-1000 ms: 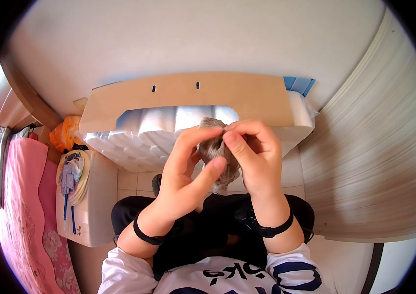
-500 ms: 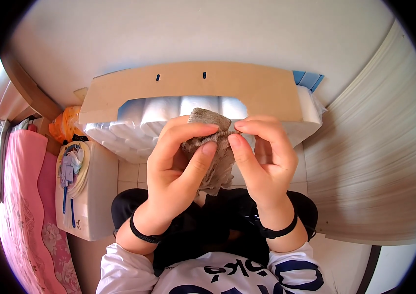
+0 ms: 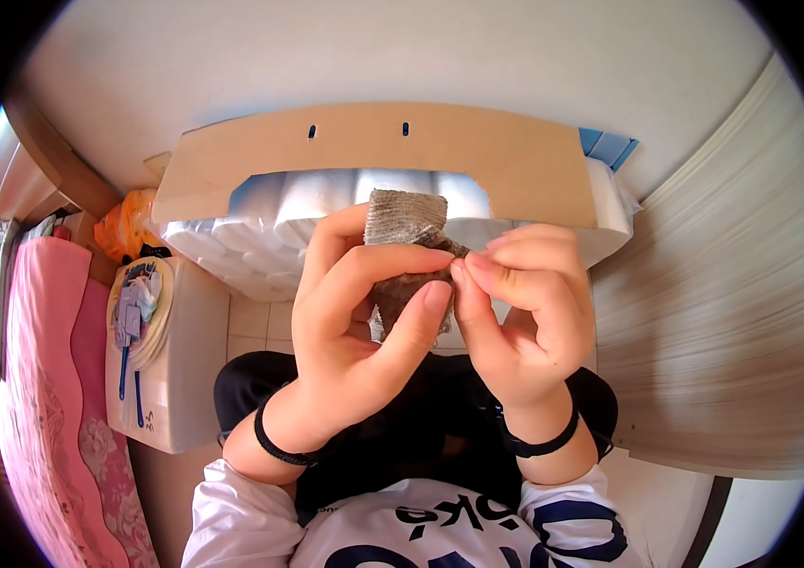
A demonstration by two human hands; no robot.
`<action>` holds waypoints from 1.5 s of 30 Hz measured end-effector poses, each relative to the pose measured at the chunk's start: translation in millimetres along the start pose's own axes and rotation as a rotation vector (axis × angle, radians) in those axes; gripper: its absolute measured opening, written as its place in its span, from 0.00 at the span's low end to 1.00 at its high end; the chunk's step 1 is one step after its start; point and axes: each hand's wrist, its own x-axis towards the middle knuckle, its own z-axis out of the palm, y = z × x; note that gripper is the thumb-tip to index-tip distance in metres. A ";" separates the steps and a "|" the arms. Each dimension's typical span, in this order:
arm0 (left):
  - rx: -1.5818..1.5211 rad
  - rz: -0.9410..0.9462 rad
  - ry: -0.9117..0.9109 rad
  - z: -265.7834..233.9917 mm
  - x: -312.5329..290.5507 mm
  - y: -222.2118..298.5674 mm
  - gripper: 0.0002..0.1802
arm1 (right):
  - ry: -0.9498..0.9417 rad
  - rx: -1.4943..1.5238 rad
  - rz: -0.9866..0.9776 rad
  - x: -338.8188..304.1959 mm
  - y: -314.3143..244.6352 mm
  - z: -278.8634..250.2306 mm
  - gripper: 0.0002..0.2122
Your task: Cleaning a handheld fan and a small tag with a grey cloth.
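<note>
A: State the position of the ribbed cloth point(image 3: 406, 218).

B: The grey-brown cloth is held in the air between the two hands, near the middle of the scene. Its flat ribbed end points to the far side; the darker, bunched part sits nearer, partly hidden by the left hand point(image 3: 340, 322). Wrapped white rolls point(image 3: 312, 204) and a cardboard panel point(image 3: 354, 144) stand on the far side.

A: State the condition of the fingers.

B: Left hand: thumb and forefinger are narrow, with cloth between them; the other fingers back it from the left. Right hand point(image 3: 534, 308): thumb and forefinger tips are nearly together at the cloth's right edge. They appear to pinch a small piece of it; the piece is too small to identify.

A: Which handling properties apply?

B: Judged by appearance, the cloth is light, soft and limp. The ribbing suggests stretch and good friction, so slipping is unlikely. It does not look fragile, but a hard pull may snag a thread.

A: Specify the hold.

B: Support the bunched middle with the left hand. Apply the right fingertips to the edge, just beside the left pinch. Do not rely on the far end alone; the remainder would hang loose.
</note>
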 end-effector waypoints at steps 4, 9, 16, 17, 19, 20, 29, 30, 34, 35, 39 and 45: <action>-0.012 0.004 -0.002 -0.4 0.4 0.4 0.10 | -0.014 -0.063 -0.067 0.8 0.4 -0.1 0.11; 0.013 -0.002 0.007 -2.1 -0.8 0.0 0.09 | -0.030 -0.149 -0.150 0.4 0.9 0.4 0.13; -0.029 -0.076 0.039 -1.6 -4.8 2.9 0.08 | -0.019 -0.226 -0.236 -0.9 -1.3 1.8 0.14; -0.030 -0.076 0.040 -1.6 -5.2 3.1 0.08 | -0.020 -0.226 -0.236 -1.4 -1.0 1.8 0.14; -0.022 -0.105 0.047 -1.8 -6.1 3.4 0.08 | -0.025 -0.247 -0.261 -3.0 0.0 1.8 0.13; -0.022 -0.106 0.048 -1.6 -6.2 3.3 0.08 | -0.026 -0.247 -0.261 -3.1 -0.3 1.8 0.13; 0.004 -0.132 0.110 -0.7 -7.2 2.0 0.06 | -0.035 -0.267 -0.299 -6.5 2.1 5.1 0.11; 0.013 -0.116 0.113 -0.7 -7.2 1.5 0.05 | -0.035 -0.262 -0.299 -6.7 2.1 5.8 0.11; 0.041 -0.085 0.135 -0.6 -8.5 -1.5 0.05 | -0.041 -0.239 -0.287 -8.4 3.0 7.9 0.11; 0.041 -0.086 0.136 -0.9 -8.8 -2.0 0.05 | -0.041 -0.238 -0.287 -8.4 2.8 8.5 0.11; 0.106 -0.095 0.162 -0.5 -9.2 -3.2 0.05 | -0.049 -0.228 -0.264 -8.4 1.9 10.7 0.11; 0.161 -0.089 0.184 -1.5 -9.6 -5.7 0.05 | -0.045 -0.216 -0.252 -10.0 2.5 14.1 0.11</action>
